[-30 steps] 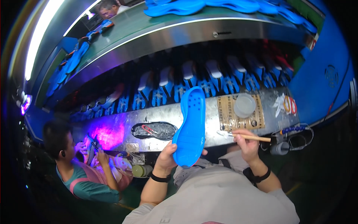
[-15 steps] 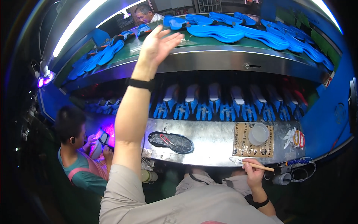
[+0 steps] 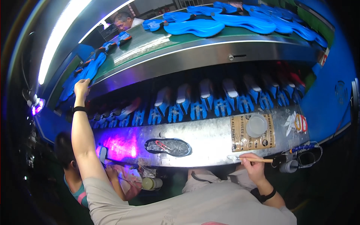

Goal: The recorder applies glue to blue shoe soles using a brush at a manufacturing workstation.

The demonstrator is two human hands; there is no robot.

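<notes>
Bright blue foot-shaped sole [image 3: 96, 66] at the left fingers [image 3: 86, 81].
Tan wooden brush [image 3: 263, 160], white-tipped, in the right fingers [image 3: 245, 161]; black-printed brown sheet [image 3: 239, 139] beyond.

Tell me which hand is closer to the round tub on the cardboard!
Right. The right hand, holding a brush, is just below the tub in the picture; the left hand is far left, by a blue sole.

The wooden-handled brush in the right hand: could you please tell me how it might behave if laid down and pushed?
The wooden-handled brush is probably light, being slim and held in the right hand alone. Its straight handle looks stiff, while the whitish tip may flex.
</notes>
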